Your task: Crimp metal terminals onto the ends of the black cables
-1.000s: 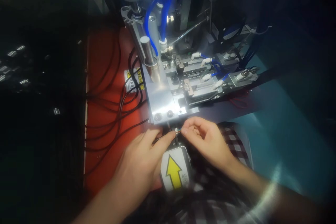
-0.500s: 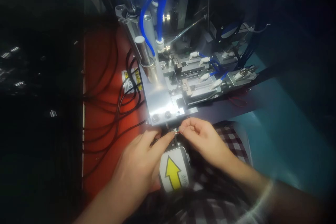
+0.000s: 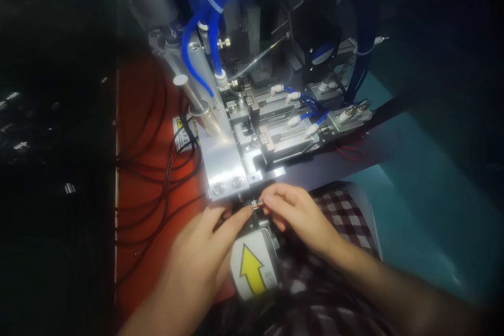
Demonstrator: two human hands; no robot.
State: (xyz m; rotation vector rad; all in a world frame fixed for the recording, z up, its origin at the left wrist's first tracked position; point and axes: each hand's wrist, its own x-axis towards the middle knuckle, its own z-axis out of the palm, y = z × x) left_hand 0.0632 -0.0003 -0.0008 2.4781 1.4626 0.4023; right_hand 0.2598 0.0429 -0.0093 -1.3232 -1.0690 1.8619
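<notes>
My right hand [image 3: 293, 212] pinches thin coloured wires [image 3: 259, 204] between thumb and forefinger. The wires run left to a small pale, shiny piece like a connector [image 3: 254, 203], at the thumb tip of my left hand [image 3: 212, 236]. My left thumb presses against this little piece; the forefinger is partly hidden beneath the metal plate's edge. Both hands are just in front of the bright metal plate [image 3: 222, 160] of a machine. Below the fingertips is a white cover with a yellow arrow [image 3: 251, 268], close beside my left hand.
Pneumatic cylinders [image 3: 289, 136] with white fittings and blue air hoses [image 3: 214, 37] stand behind the plate. A metal post [image 3: 189, 94] rises on its left. Black cables [image 3: 169, 173] loop over the red surface [image 3: 134, 189]. A checked cloth [image 3: 342, 215] covers the lap.
The view has shifted, so the machine sits farther left and slightly lower. Both hands keep their pinch by the plate's front edge. More of the coloured wires shows between them.
</notes>
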